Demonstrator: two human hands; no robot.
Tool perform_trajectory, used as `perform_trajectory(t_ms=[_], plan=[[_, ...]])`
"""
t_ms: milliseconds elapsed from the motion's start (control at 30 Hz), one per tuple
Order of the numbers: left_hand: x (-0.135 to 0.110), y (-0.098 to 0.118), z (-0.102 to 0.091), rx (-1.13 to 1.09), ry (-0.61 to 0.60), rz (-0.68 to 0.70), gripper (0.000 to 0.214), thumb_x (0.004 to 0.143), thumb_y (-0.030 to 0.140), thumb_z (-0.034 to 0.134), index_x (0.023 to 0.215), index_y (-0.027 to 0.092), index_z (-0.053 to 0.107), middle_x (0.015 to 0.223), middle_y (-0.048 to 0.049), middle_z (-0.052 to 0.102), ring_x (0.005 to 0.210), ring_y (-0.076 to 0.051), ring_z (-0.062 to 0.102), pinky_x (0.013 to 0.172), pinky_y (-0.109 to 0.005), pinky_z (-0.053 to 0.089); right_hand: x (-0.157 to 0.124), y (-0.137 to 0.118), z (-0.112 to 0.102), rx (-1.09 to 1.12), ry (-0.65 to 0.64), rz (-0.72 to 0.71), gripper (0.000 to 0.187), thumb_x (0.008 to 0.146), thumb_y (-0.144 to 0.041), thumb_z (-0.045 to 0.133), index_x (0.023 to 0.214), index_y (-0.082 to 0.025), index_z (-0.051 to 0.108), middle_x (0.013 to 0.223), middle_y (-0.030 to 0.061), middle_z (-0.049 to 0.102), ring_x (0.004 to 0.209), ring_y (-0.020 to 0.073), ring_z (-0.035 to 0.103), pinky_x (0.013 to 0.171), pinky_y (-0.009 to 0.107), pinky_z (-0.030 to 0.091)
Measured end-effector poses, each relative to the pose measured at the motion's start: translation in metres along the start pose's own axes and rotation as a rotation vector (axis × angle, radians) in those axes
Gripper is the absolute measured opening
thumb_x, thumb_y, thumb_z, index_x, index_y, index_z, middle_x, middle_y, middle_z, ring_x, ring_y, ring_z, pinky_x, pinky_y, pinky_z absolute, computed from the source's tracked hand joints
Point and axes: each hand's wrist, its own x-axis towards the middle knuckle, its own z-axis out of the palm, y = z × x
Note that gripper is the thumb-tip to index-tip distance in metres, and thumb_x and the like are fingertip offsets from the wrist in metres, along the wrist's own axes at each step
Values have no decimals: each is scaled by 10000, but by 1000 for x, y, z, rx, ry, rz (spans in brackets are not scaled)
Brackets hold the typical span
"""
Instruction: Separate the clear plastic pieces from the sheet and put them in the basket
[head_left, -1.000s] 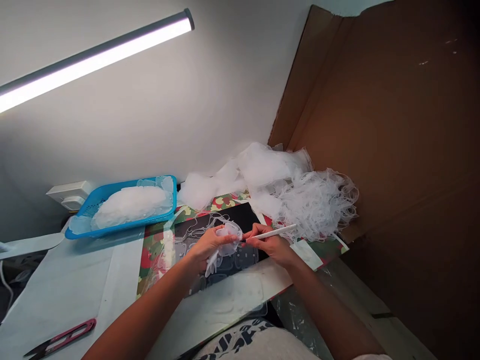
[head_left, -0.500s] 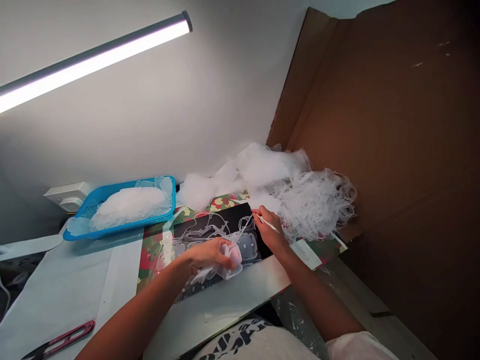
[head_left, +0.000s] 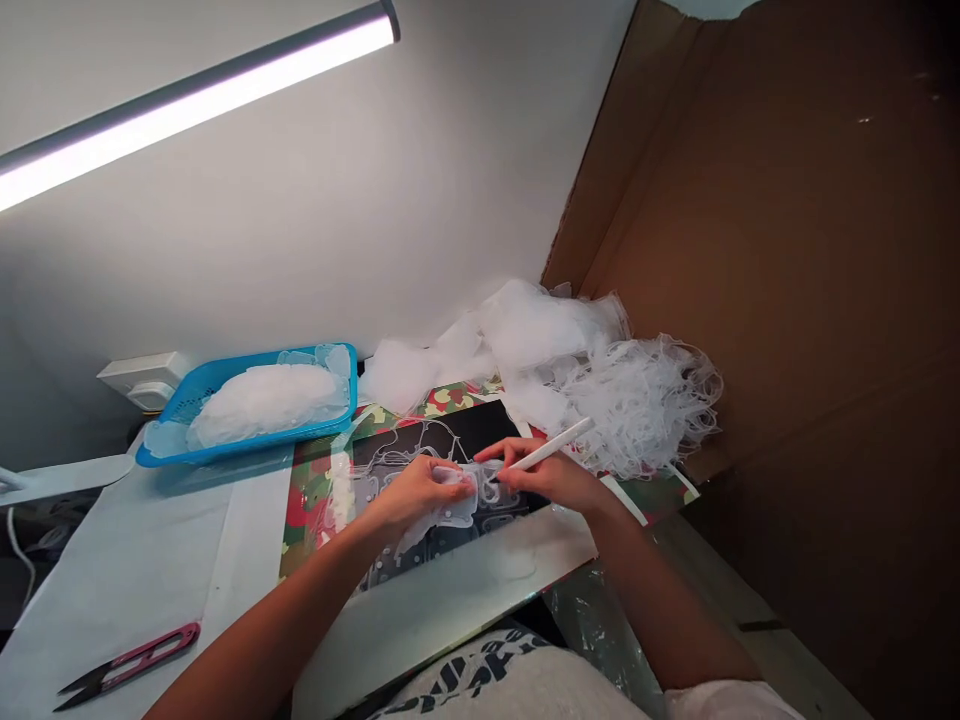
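Observation:
My left hand (head_left: 420,490) is closed on a bunch of clear plastic film pieces (head_left: 448,505), held just above a black board (head_left: 465,440) that carries more clear cut-out shapes. My right hand (head_left: 544,475) grips a thin white stick tool (head_left: 551,445) like a pen, its tip pointing left at the film in my left hand. Both hands meet over the board's middle. Thin clear strips trail from the film across the board.
A blue basket (head_left: 169,420) of clear film pieces sits at the back left. A heap of white film scraps (head_left: 600,385) lies at the back right against a brown cardboard wall (head_left: 787,300). Pink thread snips (head_left: 131,665) lie at the front left. A light bar (head_left: 195,100) hangs overhead.
My right hand, which had reached back over the board's far edge, has returned to the film. My left hand rose slightly to meet the tool tip.

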Motion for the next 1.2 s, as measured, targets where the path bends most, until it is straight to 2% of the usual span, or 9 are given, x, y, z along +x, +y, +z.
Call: perform_trajectory(t_ms=[100,233,400,467,633,733,833,1000,1200], plan=[[0,0,1,101,35,32,410,659,472,758,843,109,716,605,-5,581,524,-111,487,496,-219,341,0,-2,11,4,-72,77,259,806,-393,653,696,-189,537,1142,76,684,697,159,653,670,316,502],[1,-3,0,206,67,77,398,678,481,730,828,114,707,567,17,521,490,-93,423,463,-210,288,2,-2,20,13,-58,80,208,814,-362,643,727,-194,556,1044,56,704,769,187,674,676,304,504],[3,-3,-7,371,118,152,317,703,440,689,754,128,676,585,20,516,497,-83,404,466,-204,269,3,-5,21,-275,70,-52,149,856,-275,577,727,-207,605,872,16,710,724,162,601,618,271,422],[3,-3,-8,354,101,145,295,689,417,693,749,129,665,581,22,513,495,-84,404,468,-204,276,3,-5,20,-369,119,-106,141,878,-262,547,780,-213,635,831,0,696,697,149,575,607,262,394],[-2,-3,-3,170,-154,72,227,666,352,708,696,134,652,555,28,503,487,-80,411,465,-199,310,13,9,30,-414,133,-178,154,909,-267,513,855,-222,650,846,3,679,725,154,583,647,263,404],[-12,0,6,254,-315,39,183,627,301,738,698,139,691,594,5,584,520,-94,473,497,-200,364,24,27,35,-439,243,-227,177,929,-265,459,842,-222,607,899,22,672,782,169,598,699,278,420],[-23,6,17,384,-410,105,189,662,311,725,774,158,734,626,-2,627,538,-100,494,506,-196,358,30,42,32,-454,373,-167,149,899,-271,495,769,-224,553,868,20,680,729,169,590,666,282,414],[-29,10,27,421,-195,260,214,757,354,668,854,173,728,666,-4,645,514,-92,464,492,-203,329,27,51,17,-319,450,-39,157,842,-318,566,722,-225,524,909,24,712,704,168,604,655,306,459],[-29,10,26,423,-92,339,213,786,363,676,868,173,728,745,-28,678,596,-115,532,556,-213,394,20,54,3,-14,494,-5,282,797,-446,630,702,-209,510,1055,68,678,797,173,638,720,343,554]])
